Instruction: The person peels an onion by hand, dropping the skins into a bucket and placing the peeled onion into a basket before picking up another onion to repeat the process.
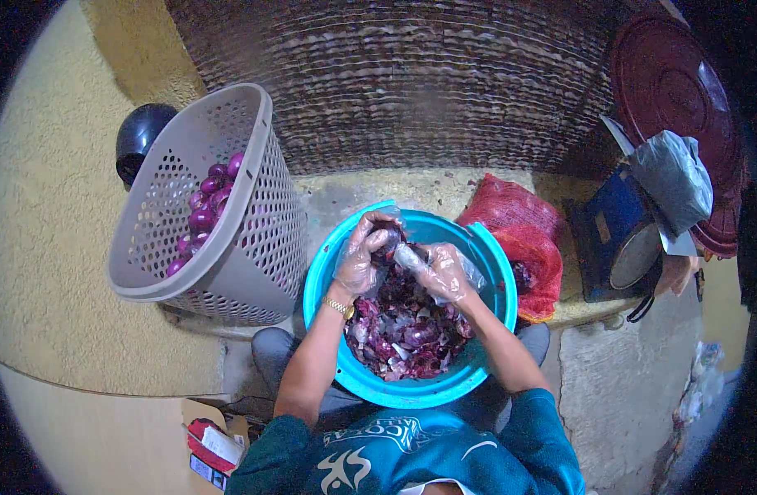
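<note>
Both hands wear clear plastic gloves and work over a turquoise plastic basin (507, 291). My left hand (363, 257) grips a dark red onion (388, 238) near the basin's far side. Close beside it, my right hand (440, 269) has bent fingers turned toward the onion; what lies between them is partly hidden. Below the hands, the basin holds a heap of purple onion skins (394, 346) with a whole-looking red onion (419, 334) among them. To the left, peeled red onions (202, 219) lie in a grey perforated plastic basket (273, 229).
A red mesh sack (514, 216) lies against the basin's right side, its mouth showing some onions. Farther right stand a blue dial scale (620, 235), a grey plastic bag (672, 179) and a dark red round lid (675, 93). A black rounded object (143, 136) sits behind the basket.
</note>
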`<action>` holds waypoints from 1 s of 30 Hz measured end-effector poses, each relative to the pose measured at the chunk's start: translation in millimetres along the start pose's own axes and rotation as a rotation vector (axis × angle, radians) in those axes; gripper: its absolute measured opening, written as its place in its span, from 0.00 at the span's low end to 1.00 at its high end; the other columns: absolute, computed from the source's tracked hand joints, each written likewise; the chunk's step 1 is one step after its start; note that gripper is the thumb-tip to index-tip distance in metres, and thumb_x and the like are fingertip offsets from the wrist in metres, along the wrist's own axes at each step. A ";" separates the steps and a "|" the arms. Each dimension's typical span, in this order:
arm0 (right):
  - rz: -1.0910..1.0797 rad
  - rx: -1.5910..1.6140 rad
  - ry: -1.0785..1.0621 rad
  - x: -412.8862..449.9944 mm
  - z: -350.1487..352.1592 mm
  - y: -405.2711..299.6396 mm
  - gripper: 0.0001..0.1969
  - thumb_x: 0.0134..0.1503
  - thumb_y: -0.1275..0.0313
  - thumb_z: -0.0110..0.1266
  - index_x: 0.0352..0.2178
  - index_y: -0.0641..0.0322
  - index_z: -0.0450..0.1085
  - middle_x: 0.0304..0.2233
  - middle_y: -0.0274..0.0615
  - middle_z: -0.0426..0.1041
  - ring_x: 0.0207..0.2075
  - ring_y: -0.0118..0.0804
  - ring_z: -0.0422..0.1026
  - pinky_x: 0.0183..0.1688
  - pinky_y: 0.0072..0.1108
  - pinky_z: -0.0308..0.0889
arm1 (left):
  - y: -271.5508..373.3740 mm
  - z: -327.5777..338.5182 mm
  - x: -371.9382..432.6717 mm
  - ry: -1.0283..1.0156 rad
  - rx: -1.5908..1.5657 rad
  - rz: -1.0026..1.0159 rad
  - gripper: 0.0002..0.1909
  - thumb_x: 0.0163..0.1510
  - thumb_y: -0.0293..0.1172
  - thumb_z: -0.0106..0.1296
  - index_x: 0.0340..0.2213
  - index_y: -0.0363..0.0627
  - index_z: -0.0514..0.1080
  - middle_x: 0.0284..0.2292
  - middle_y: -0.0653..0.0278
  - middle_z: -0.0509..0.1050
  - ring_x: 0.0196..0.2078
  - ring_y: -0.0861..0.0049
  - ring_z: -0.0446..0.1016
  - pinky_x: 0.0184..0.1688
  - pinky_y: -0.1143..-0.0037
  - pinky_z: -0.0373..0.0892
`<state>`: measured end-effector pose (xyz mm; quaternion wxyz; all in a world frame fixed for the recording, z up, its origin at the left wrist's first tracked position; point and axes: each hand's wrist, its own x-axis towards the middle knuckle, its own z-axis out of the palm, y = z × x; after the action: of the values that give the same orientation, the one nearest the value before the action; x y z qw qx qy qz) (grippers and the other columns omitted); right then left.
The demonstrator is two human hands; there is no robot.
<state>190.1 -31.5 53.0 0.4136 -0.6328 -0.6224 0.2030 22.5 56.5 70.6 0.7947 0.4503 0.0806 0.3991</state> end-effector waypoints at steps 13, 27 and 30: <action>0.178 -0.072 -0.155 -3.1 -14.7 -37.6 0.26 0.52 0.48 0.58 0.24 0.65 0.75 0.18 0.56 0.72 0.23 0.52 0.75 0.30 0.39 0.66 | -9.9 -11.5 0.7 0.049 -0.005 -0.017 0.16 0.58 0.34 0.54 0.46 0.44 0.65 0.43 0.63 0.72 0.45 0.73 0.73 0.48 0.73 0.72; 0.118 -0.229 0.025 -5.1 -25.2 -45.5 0.37 0.43 0.35 0.60 0.22 0.68 0.75 0.17 0.58 0.72 0.21 0.52 0.74 0.27 0.37 0.67 | 0.8 4.9 -1.4 0.033 -0.091 -0.049 0.14 0.58 0.31 0.53 0.45 0.45 0.66 0.42 0.65 0.71 0.45 0.77 0.72 0.49 0.74 0.71; 0.088 -0.259 0.040 -4.6 -25.8 -46.3 0.37 0.43 0.35 0.60 0.23 0.67 0.75 0.18 0.58 0.72 0.22 0.52 0.75 0.27 0.36 0.67 | 0.9 6.1 -1.4 0.039 -0.073 -0.036 0.13 0.58 0.30 0.52 0.44 0.45 0.66 0.42 0.65 0.71 0.45 0.76 0.72 0.50 0.74 0.71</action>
<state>180.7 -48.3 102.6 0.3315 -0.7113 -0.6067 0.1264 24.0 51.8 74.5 0.8160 0.4115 0.0894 0.3961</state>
